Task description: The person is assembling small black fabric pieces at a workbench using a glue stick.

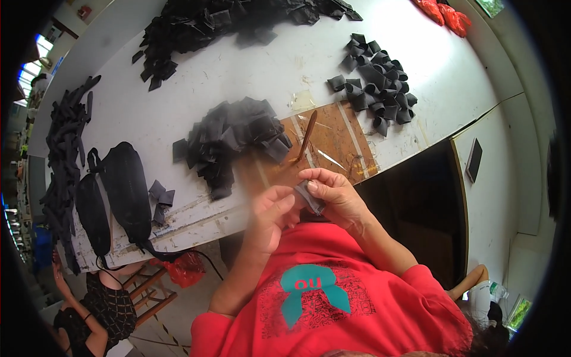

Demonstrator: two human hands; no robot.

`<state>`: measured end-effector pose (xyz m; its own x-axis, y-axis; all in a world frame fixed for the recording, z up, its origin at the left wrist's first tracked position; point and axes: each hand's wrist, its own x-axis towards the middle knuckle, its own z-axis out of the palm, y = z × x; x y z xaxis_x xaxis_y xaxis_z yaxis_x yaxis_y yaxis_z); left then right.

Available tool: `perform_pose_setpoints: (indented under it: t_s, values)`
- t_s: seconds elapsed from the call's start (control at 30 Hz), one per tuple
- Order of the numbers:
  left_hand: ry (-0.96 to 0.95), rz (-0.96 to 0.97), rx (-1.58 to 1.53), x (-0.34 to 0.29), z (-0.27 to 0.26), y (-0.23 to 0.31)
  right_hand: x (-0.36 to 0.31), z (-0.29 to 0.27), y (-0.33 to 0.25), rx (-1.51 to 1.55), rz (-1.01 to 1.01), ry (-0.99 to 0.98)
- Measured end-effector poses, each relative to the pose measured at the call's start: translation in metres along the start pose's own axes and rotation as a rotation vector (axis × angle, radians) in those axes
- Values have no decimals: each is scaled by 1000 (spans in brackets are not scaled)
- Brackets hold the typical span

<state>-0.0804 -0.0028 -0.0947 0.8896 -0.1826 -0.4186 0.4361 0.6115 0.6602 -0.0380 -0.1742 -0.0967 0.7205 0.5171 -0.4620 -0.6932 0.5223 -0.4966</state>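
Observation:
Close in front of my red top, a small dark grey fabric piece (pixel 310 201) is held up between both hands. My right hand (pixel 336 193) pinches its upper right part with thumb and fingers. At its left edge my left hand (pixel 270 217) is closed, with the thumb and bent fingers against the piece; part of this grip is hidden. A brown pointed stick (pixel 307 135) stands tilted on the brown board (pixel 348 140), just beyond my hands. Left of the board lies a pile of flat black fabric pieces (pixel 238 128).
Folded, looped pieces (pixel 380 83) lie at the right of the white table (pixel 297 71). A larger black heap (pixel 202 27) covers the far side. Dark strips (pixel 62 160) and a black strapped pouch (pixel 125 190) are at left. A person (pixel 98 306) sits lower left.

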Motion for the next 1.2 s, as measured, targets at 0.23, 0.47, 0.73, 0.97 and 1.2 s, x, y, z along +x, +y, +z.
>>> perform_pose_setpoints:
  t_s: [0.23,0.47,0.73,0.97,1.2]
  values:
    - [-13,-26,34,5,-2,-5,-1,2,1,-74,2,22]
    - [-5,-35,-14,4,-6,-3,1,1,2,-113,-29,13]
    - [93,96,160,5,0,-6,5,4,5,-456,-145,123]
    - [154,292,341,0,11,-7,-10,15,2,-1307,-797,168]
    - [168,490,681,2,10,-9,-8,23,9,-1377,-925,116]
